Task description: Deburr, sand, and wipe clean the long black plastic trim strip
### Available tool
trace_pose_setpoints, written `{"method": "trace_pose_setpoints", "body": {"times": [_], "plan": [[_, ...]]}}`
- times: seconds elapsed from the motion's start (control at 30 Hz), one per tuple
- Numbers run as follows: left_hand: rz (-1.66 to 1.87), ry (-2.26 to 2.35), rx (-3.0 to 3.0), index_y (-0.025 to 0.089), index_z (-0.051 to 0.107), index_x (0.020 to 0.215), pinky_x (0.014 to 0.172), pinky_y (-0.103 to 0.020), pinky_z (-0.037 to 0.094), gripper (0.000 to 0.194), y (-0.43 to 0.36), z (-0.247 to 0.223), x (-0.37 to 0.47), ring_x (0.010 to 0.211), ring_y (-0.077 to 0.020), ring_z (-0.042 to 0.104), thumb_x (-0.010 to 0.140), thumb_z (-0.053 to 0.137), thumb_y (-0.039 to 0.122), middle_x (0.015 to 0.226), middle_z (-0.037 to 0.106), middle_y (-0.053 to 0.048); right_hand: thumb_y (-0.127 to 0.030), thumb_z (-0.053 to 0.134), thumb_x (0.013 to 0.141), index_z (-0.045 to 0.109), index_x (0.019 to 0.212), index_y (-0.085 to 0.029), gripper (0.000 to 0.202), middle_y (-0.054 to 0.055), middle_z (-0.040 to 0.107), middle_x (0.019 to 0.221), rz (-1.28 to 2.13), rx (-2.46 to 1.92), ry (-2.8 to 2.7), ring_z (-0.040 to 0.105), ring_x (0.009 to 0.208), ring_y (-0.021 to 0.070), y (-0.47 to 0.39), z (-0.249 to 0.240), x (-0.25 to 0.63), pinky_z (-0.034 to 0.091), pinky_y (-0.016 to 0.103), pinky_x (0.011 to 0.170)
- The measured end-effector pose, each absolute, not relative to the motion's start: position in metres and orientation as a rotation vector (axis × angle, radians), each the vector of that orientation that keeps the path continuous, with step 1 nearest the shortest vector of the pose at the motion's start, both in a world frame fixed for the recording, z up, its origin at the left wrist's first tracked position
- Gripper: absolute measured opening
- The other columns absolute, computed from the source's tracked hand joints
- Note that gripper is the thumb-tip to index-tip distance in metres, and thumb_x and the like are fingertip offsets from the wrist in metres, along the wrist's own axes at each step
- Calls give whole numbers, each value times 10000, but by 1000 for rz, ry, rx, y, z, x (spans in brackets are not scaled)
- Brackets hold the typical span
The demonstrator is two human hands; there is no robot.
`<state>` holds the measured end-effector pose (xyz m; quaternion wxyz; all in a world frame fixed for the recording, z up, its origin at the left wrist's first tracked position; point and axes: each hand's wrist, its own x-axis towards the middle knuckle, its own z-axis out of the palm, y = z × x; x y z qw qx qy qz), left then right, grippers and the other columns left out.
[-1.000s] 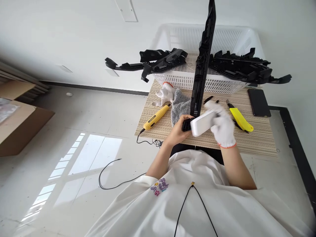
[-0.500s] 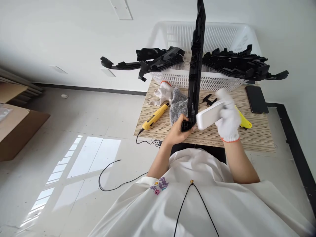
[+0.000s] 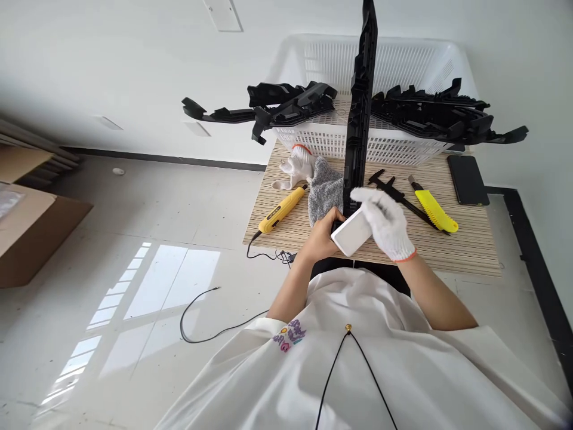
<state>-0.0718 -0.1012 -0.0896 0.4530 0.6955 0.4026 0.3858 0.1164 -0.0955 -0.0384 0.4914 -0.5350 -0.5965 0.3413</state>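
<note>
Gripping a long black strip (image 3: 359,113) by its near end with our bare left hand (image 3: 322,239), we clasp a white block (image 3: 352,233) in our gloved right hand (image 3: 387,224), near that end. The strip passes the gray cloth (image 3: 324,185) and, in view, crosses the white basket (image 3: 394,151).

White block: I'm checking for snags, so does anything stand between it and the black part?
Nothing visible does. The right hand holds the white block by the near end of the black part; only the left hand, gripping that end, is close. Whether block and part touch is unclear.
</note>
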Motion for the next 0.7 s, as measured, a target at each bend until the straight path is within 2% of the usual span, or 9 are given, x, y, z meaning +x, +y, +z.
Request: {"method": "trace_pose_setpoints", "body": {"times": [0.1,0.23,0.33,0.43,0.53,0.6,0.63,0.7], "plan": [[980,1033,1709,230,499,919,743,-307,429,423,-101,-91,-72,805,-187,557,764,851,406,884,579,6,-521,477,984,713,1076,-287,344,55,724,1234,728,-1280,-1317,624,1282,277,-95,-40,111,501,497,1110],[979,1034,1721,232,483,908,731,-307,422,437,-101,-92,-72,797,-188,545,762,855,407,874,563,4,-477,545,975,724,1067,-289,274,42,735,1206,765,-1225,-1425,657,1225,260,-91,-36,115,520,458,1086],[1006,1065,1759,231,481,923,745,-312,424,397,-100,-92,-72,805,-187,543,792,826,378,890,561,-2,-477,459,1025,720,1053,-296,319,30,731,1226,663,-1228,-1426,646,1241,237,-86,-30,123,514,431,1092],[997,1042,1809,232,481,933,738,-311,439,400,-99,-93,-73,807,-187,560,778,827,359,897,572,-1,-490,567,991,752,1040,-292,276,24,761,1142,766,-1163,-1599,694,1140,251,-82,-27,129,538,450,1057],[1005,1075,1830,232,472,934,736,-312,459,374,-99,-92,-72,805,-183,576,808,798,363,892,580,4,-498,494,1032,761,1048,-286,341,36,770,1117,742,-1098,-1564,713,1072,255,-80,-26,131,557,486,1013],[995,1065,1850,231,466,932,717,-308,462,379,-100,-91,-72,795,-179,583,797,802,344,886,586,7,-492,551,1015,767,1046,-291,296,28,775,1102,774,-1059,-1614,722,1036,249,-81,-25,131,571,474,988],[994,1060,1858,231,464,930,710,-306,462,384,-100,-91,-72,791,-178,585,792,806,339,883,586,8,-484,579,1005,768,1048,-293,272,23,775,1105,764,-1050,-1611,722,1036,245,-81,-25,131,572,464,989],[1007,1076,1862,232,459,928,698,-304,462,384,-100,-91,-72,780,-175,581,803,802,348,871,578,9,-484,509,1042,760,1069,-297,314,20,763,1158,673,-1061,-1538,701,1105,235,-83,-25,130,543,459,1044]]}}
